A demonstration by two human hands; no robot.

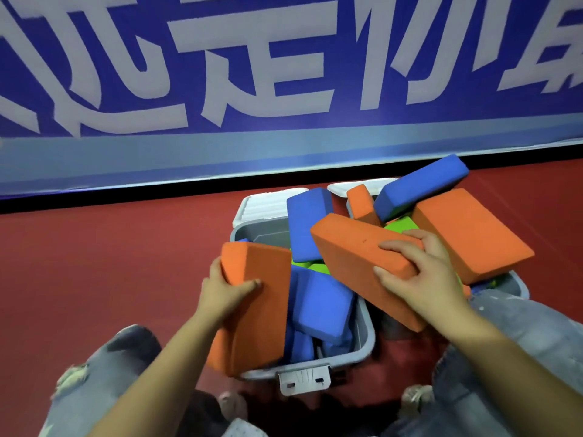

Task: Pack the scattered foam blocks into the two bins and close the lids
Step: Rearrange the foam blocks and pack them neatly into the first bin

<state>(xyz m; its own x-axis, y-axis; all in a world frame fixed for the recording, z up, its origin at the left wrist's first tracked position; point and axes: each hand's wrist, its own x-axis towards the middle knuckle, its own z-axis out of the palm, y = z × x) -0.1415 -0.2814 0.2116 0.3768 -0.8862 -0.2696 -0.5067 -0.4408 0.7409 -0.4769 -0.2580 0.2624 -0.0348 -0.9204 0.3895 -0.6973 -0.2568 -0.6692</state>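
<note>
Two grey bins stand side by side on the red floor, lids hinged open at the back. The left bin [366,339] holds blue and green foam blocks. My left hand [225,288] grips an orange block [255,310] standing on end at that bin's left edge. My right hand [416,269] grips a long orange block [356,263] that lies tilted across the gap between the bins. The right bin [520,283] is piled above its rim with another orange block [470,234], a blue block [422,187] and a green block [400,223].
A blue banner with white lettering [284,74] hangs behind the bins. The left bin's white latch [304,380] faces me. My knees in torn grey jeans [104,373] flank the bins. Bare red floor lies to the left.
</note>
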